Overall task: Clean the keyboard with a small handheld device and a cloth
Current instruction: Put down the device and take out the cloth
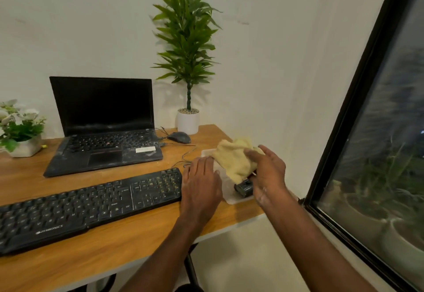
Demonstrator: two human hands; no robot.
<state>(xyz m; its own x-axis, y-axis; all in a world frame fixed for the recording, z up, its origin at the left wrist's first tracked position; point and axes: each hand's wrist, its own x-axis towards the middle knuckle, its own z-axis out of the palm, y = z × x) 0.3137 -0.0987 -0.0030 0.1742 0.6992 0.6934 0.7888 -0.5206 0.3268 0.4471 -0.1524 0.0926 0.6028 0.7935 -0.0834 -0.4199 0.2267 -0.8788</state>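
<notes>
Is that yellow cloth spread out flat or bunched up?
Bunched up. The yellow cloth sits in a crumpled heap over the white tray, with the right hand touching it.

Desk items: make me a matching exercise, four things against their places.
Things:
1. soft yellow cloth
2. small dark handheld device
3. dark computer mouse
4. long black external keyboard

Places:
A. just right of the open black laptop, in front of the white plant pot
B. along the desk's near edge, left of the left hand
C. in the right hand's fingers, over the white tray
D. on the tray, under the cloth's hanging end

Pairs: 1-C, 2-D, 3-A, 4-B
</notes>
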